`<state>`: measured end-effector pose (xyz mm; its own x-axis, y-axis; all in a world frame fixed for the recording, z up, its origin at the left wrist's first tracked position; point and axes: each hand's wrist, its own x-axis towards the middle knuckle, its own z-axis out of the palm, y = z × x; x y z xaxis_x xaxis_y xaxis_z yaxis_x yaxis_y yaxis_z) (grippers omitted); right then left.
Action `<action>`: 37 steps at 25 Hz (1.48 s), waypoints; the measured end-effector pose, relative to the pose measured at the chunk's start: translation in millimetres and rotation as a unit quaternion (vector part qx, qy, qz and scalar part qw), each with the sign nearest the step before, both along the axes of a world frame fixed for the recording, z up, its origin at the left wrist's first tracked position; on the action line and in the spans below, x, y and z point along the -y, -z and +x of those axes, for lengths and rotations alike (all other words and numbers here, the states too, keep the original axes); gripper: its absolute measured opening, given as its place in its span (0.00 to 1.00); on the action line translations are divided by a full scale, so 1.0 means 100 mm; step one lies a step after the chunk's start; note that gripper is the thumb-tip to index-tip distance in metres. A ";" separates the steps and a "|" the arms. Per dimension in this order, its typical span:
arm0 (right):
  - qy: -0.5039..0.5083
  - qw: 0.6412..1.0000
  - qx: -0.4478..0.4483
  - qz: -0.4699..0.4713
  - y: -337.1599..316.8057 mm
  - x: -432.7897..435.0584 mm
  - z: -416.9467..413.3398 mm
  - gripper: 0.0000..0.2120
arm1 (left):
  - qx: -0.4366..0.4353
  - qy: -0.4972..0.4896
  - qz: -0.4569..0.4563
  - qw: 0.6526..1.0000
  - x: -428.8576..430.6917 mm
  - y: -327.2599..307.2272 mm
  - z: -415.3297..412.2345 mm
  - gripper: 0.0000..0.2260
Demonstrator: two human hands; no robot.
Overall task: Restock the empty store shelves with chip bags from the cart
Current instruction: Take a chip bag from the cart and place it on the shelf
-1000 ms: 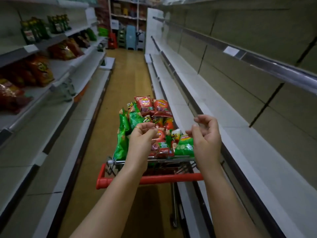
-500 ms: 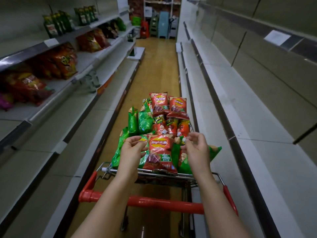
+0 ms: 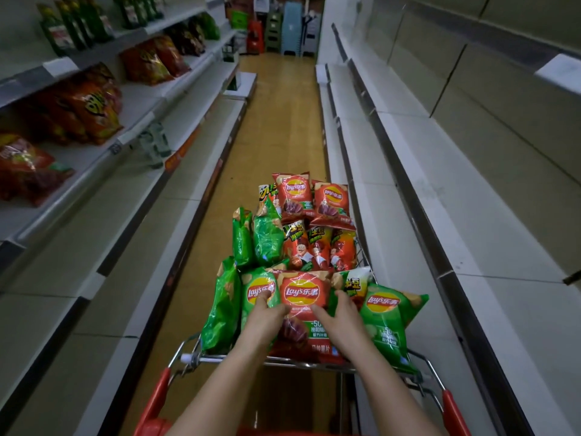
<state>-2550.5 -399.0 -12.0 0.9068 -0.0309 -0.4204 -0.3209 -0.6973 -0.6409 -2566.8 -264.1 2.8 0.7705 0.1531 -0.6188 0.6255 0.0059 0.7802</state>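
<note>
Chip bag [image 3: 303, 295], glossy red, crinkled, upright

Bare left hand [image 3: 267, 311], bare right hand [image 3: 341, 314], bare forearms [image 3: 220, 383]

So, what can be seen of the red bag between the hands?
The red bag is glossy, puffed film with a Lay's logo and a green band below. It stands upright, facing the camera, nearest in the cart between green bags. The left hand and right hand grip its sides, thumbs in front.
</note>
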 end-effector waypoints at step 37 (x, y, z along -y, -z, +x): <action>0.207 0.902 0.251 0.283 -1.38 0.32 -0.48 0.28 | 0.187 0.235 -0.258 0.918 0.22 -0.96 0.17 0.28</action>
<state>-2598.9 -430.7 125.5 0.9476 -0.3192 -0.0139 -0.0482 -0.0999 -0.9938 -2549.8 -285.9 99.1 0.8497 -0.4904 -0.1935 0.3421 0.2337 0.9101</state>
